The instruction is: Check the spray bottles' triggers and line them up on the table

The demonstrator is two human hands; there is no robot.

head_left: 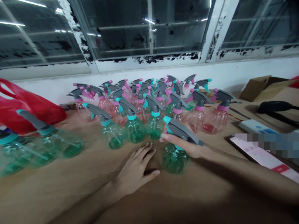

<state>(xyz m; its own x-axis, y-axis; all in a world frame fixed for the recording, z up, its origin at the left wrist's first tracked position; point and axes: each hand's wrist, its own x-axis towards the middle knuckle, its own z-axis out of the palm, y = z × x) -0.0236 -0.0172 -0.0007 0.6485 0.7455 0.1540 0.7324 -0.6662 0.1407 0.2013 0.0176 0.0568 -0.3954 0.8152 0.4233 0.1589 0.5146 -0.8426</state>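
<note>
My right hand [184, 145] is wrapped around the neck of a green spray bottle [175, 160] with a grey and teal trigger head. The bottle stands upright and has green liquid in it. Flat on the table to its left rests my left hand [136, 171], fingers spread and holding nothing. Just beyond my hands stand more green spray bottles, one directly ahead [154, 126], another [135, 129] beside it, and a third [113, 133] further left. Behind them are several pink spray bottles [216, 119] with grey and pink heads.
At the left, several green bottles [70, 144] stand near a red plastic bag [28, 105]. To the right lie a phone [257, 152], a white device [255, 127] and a black strap-like object [275, 107]. An open cardboard box [261, 88] sits by the window wall [144, 71].
</note>
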